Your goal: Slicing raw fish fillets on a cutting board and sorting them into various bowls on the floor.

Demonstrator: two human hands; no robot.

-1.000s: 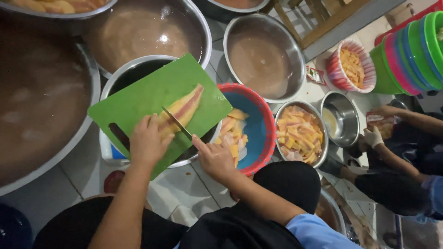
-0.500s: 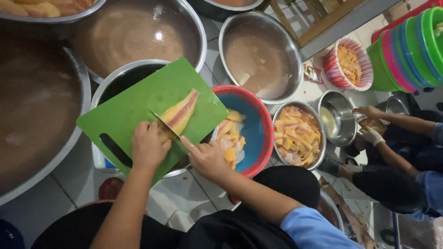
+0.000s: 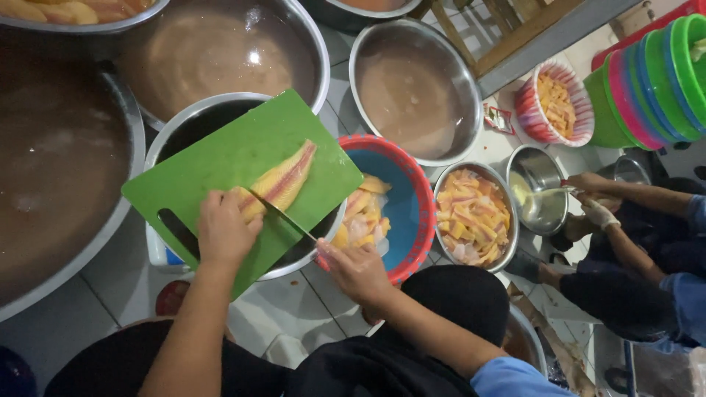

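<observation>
1. The left hand (image 3: 223,234) lies palm-down on the near end of a yellow-orange fish fillet (image 3: 279,184), fingers curled over it and pinning it to a green cutting board (image 3: 220,158); its grip is closed on the fillet.
2. The right hand (image 3: 357,268) is wrapped shut around the handle of a knife (image 3: 283,215), whose dark blade slants across the board and meets the fillet just beside the left fingers.
3. The fillet lies diagonally near the middle of the board, its narrow tip pointing up and to the right.
4. The board rests tilted on the rim of a steel bowl (image 3: 173,129) with a dark inside, covering most of its opening.
5. Just right of the board stands a blue basin with a red rim (image 3: 419,195), holding cut yellow pieces on its left side.
6. Next to it, a smaller steel bowl (image 3: 474,217) is filled with pink and yellow fish strips.
7. Large steel basins of cloudy brown water (image 3: 220,51) fill the upper and left parts of the view; another one (image 3: 415,88) sits above the blue basin.
8. On the right, another person's hands (image 3: 596,198) hold a utensil over a small steel pot (image 3: 537,184).
9. Behind them are a pink basket of yellow pieces (image 3: 555,103) and a stack of green and pink tubs (image 3: 654,77).
</observation>
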